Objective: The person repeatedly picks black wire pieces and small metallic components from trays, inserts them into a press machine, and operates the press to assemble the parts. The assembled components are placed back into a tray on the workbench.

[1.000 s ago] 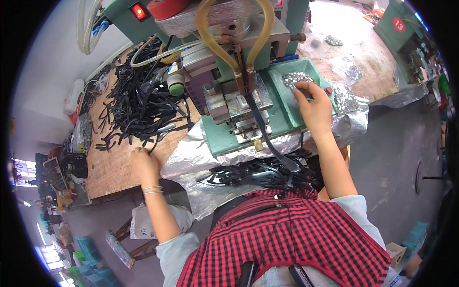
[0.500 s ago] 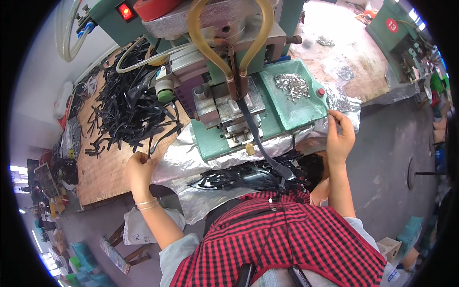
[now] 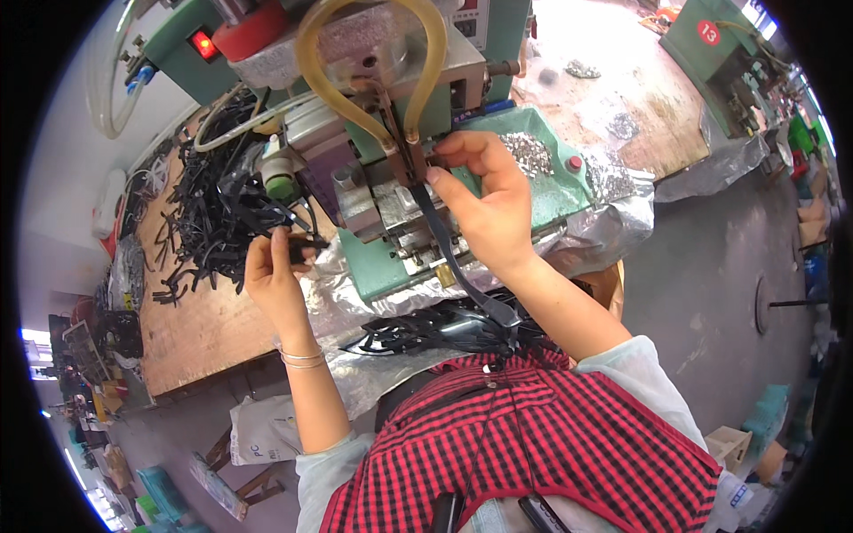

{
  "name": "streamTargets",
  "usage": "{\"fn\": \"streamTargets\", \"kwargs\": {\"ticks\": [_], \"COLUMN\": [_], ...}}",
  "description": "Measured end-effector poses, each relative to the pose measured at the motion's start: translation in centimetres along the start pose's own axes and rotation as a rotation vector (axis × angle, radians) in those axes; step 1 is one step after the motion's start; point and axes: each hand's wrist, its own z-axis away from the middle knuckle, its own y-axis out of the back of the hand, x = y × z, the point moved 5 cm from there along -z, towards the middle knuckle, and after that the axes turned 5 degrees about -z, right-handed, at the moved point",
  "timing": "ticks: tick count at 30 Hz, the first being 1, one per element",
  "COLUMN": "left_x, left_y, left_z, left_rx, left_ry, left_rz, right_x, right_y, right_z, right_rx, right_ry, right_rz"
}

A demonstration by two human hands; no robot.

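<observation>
Now my right hand (image 3: 493,209) pinches the black strap (image 3: 444,244) under the green machine (image 3: 391,133). My left hand (image 3: 275,266) grips another strap, I think, beside it. Keep it straight.

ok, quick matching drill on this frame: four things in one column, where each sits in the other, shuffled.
1. left hand
2. right hand
3. pile of small silver metal pieces
4. red lit switch

a. in the green tray
b. upper left of the green machine
c. at the machine's centre, on a long black strap
d. beside the heap of black straps

1-d, 2-c, 3-a, 4-b
</observation>
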Motion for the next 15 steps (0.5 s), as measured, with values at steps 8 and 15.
{"fn": "streamTargets", "kwargs": {"ticks": [8, 15], "left_x": [12.6, 13.3], "left_y": [-3.9, -10.0], "left_z": [5.3, 8.6], "left_rx": [-0.022, -0.239], "left_ry": [-0.783, -1.254], "left_rz": [-0.018, -0.432], "right_x": [-3.4, -4.5], "right_y": [-2.1, 0.9], "right_z": [0.1, -0.8], "right_rx": [-0.014, -0.241], "right_ry": [-0.146, -0.222], "right_rz": [-0.161, -0.008]}}
